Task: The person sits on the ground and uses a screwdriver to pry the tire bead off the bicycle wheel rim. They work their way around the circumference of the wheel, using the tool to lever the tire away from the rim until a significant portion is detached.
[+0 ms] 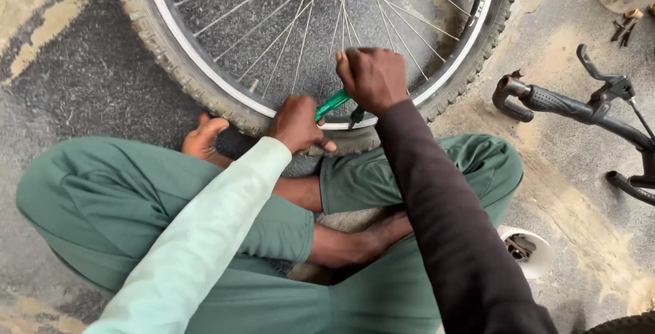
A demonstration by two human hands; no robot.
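Note:
A bicycle wheel (205, 85) with a knobbly tyre and silver spokes lies on the ground against my crossed legs. My left hand (297, 124), in a pale green sleeve, grips the tyre at the near rim and touches a green tyre lever (332, 104) wedged between tyre and rim. My right hand (372, 76), in a dark sleeve, is closed over the upper end of that lever, above the rim. A small dark part (357, 114) sticks out at the rim just right of the lever.
A bicycle handlebar (570, 107) with black grip and brake lever lies at the right. A white container (531, 252) with small items stands by my right knee. Small tools (624, 27) lie at the top right. The ground is grey and sandy.

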